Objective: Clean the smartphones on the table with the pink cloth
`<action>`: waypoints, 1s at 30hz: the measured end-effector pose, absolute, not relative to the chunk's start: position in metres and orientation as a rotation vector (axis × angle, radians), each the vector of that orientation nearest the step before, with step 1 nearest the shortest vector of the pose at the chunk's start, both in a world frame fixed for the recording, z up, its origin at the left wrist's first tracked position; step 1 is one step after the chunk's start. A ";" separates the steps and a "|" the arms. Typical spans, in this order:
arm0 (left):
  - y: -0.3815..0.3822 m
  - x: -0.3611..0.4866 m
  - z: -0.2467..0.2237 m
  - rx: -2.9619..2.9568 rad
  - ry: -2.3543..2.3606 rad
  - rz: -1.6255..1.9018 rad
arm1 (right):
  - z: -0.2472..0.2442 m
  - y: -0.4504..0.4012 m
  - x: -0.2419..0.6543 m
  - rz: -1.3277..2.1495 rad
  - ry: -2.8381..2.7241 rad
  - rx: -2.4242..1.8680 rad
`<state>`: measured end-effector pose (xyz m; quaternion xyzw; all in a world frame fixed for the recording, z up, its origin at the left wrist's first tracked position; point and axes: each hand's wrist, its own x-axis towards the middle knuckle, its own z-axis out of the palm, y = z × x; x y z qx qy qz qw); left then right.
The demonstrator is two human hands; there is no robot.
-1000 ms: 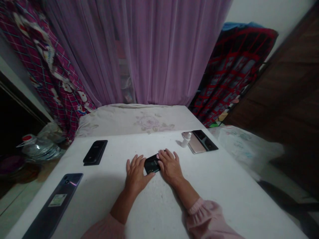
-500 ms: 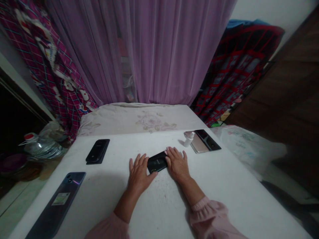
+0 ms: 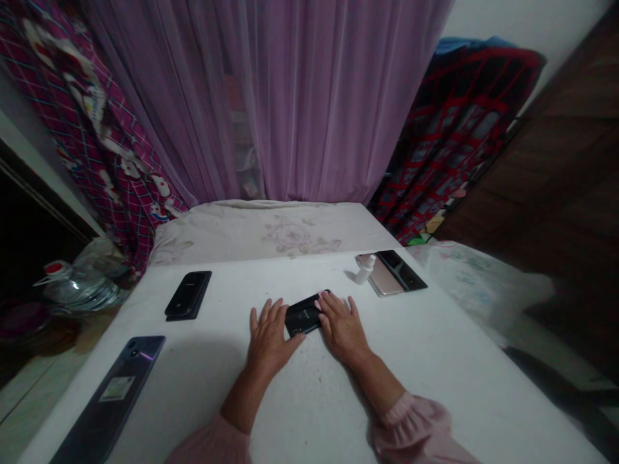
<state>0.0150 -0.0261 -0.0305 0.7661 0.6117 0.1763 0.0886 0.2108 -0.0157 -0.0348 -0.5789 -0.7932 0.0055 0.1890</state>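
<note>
A black phone (image 3: pixel 302 317) lies flat on the white table (image 3: pixel 309 412) between my hands. My left hand (image 3: pixel 268 336) rests at its left end, fingers spread on the table and the thumb at its near edge. My right hand (image 3: pixel 342 325) lies over its right end, with the fingertips on something small and pink. Beyond my right hand stands a small white bottle (image 3: pixel 363 272), beside a gold phone (image 3: pixel 385 276) and a black phone (image 3: pixel 401 270).
Two dark phones (image 3: pixel 187 295) overlap at the left. A larger phone with a sticker (image 3: pixel 109 403) lies at the near left. Floral cloth (image 3: pixel 232 232) covers the far part. A large water bottle (image 3: pixel 80 287) stands left of the table; a plastic bag (image 3: pixel 464 277) is at the right.
My right hand has slid a little down and leftward over the phone, showing more of the far right corner. My left hand has hardly moved.
</note>
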 end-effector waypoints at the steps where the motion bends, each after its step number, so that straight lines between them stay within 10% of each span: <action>1: -0.026 0.015 -0.030 2.273 1.820 0.520 | -0.035 -0.012 0.213 0.003 -2.203 -1.672; 30: -0.027 0.017 -0.029 2.315 1.835 0.477 | -0.036 -0.009 0.216 0.006 -2.185 -1.728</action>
